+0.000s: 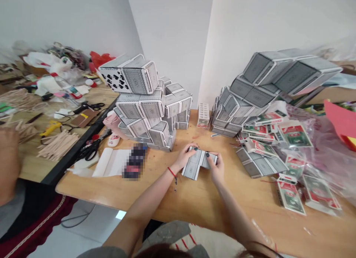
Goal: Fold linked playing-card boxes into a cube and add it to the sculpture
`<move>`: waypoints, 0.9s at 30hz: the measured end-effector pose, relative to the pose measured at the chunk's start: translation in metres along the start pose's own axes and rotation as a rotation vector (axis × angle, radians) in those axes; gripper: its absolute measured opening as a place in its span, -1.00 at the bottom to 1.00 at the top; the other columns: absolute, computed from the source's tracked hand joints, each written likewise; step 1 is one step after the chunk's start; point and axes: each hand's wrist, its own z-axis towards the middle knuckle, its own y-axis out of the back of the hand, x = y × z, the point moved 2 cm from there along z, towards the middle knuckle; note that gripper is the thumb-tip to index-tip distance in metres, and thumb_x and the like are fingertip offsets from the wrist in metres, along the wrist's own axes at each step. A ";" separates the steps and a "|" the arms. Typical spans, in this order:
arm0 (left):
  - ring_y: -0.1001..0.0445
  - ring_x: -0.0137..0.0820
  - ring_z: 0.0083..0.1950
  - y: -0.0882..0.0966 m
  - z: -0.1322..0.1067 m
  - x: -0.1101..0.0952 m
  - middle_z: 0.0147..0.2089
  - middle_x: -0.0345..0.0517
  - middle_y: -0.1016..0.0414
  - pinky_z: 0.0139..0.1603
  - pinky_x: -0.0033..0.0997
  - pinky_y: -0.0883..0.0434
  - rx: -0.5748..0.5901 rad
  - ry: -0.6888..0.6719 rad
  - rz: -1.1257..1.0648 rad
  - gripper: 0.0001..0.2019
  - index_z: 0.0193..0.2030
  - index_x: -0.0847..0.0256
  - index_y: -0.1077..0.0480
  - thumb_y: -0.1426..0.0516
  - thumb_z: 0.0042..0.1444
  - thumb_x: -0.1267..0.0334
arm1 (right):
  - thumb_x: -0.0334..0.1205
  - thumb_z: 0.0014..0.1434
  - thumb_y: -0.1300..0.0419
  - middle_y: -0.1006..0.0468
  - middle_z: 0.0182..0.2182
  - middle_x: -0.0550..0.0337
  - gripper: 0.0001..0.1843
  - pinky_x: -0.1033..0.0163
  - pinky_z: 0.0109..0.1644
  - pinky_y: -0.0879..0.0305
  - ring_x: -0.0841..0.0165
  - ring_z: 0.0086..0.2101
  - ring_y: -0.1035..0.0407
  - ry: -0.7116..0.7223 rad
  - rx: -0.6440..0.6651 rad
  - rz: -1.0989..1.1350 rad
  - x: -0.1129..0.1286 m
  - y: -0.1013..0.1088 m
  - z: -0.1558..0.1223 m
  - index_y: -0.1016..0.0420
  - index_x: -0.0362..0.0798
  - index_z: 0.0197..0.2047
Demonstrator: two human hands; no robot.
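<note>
Above the middle of the wooden table, my left hand [185, 156] grips a folded playing-card piece [191, 167] with a grey patterned back, its thumb on the top face. My right hand [217, 168] pinches the right part of the same card piece, thumb on top and fingers beneath. The piece bends into an L-like outline, and how its parts join is hidden by my fingers. To the left rises a stack of boxes built from cards [151, 109]. A second card-box stack [258, 83] leans up on the right.
Red-and-green card packs [290, 195] and crumpled clear plastic [325, 150] cover the right side. A roll of white paper [107, 162], black scissors [90, 150] and a white mouse [113, 140] lie left. Another person's arm [9, 165] is beside wooden sticks [58, 144] and a yellow glue gun [51, 128].
</note>
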 end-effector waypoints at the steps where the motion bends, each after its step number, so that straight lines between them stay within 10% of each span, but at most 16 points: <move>1: -0.35 -0.33 -0.01 -0.001 -0.003 -0.005 -0.02 -0.11 -0.40 -0.04 -0.39 -0.29 0.010 0.000 0.002 -0.72 -0.13 0.18 -0.37 -0.16 -0.04 0.26 | 0.03 0.09 -0.10 -0.45 -0.37 0.14 -0.71 0.14 -0.22 -0.30 0.30 -0.36 -0.35 0.070 0.010 -0.029 0.006 0.002 -0.001 -0.32 -0.04 -0.31; 5: -0.42 -0.38 -0.15 -0.006 -0.017 -0.030 -0.12 -0.12 -0.43 -0.16 -0.39 -0.35 0.083 0.060 0.003 -0.63 -0.04 0.16 -0.30 -0.19 -0.01 0.17 | -0.04 0.11 -0.10 -0.44 -0.21 0.03 -0.78 -0.05 0.07 -0.15 0.17 -0.09 -0.32 0.360 0.010 -0.181 0.035 0.010 -0.003 -0.35 0.00 -0.26; 9: -0.39 -0.36 -0.14 -0.008 -0.026 -0.057 -0.15 -0.14 -0.40 -0.15 -0.39 -0.35 -0.043 -0.162 0.146 -0.62 -0.10 0.18 -0.29 -0.21 -0.04 0.10 | 0.02 0.05 -0.16 -0.35 -0.05 0.00 -0.49 0.03 -0.02 -0.26 0.17 -0.05 -0.29 0.167 0.082 -0.093 0.050 0.014 0.000 -0.21 0.01 0.04; 17: -0.35 -0.31 -0.09 -0.009 -0.043 -0.068 -0.09 -0.07 -0.35 -0.11 -0.37 -0.33 0.060 -0.347 0.261 -0.51 -0.08 0.20 -0.25 -0.29 -0.14 0.14 | -0.04 -0.12 -0.34 -0.38 -0.27 0.18 -0.42 0.23 -0.29 -0.35 0.31 -0.30 -0.32 0.076 0.312 0.053 0.070 0.023 -0.003 -0.23 0.03 -0.06; 27: -0.37 -0.37 -0.22 -0.005 -0.052 -0.061 -0.21 -0.14 -0.39 -0.24 -0.43 -0.32 0.042 -0.290 0.273 -0.58 -0.17 0.22 -0.27 -0.29 -0.16 0.15 | -0.09 -0.18 -0.37 -0.36 -0.35 0.27 -0.42 0.28 -0.39 -0.34 0.38 -0.39 -0.32 -0.027 0.503 0.129 0.062 0.023 -0.005 -0.19 0.06 -0.13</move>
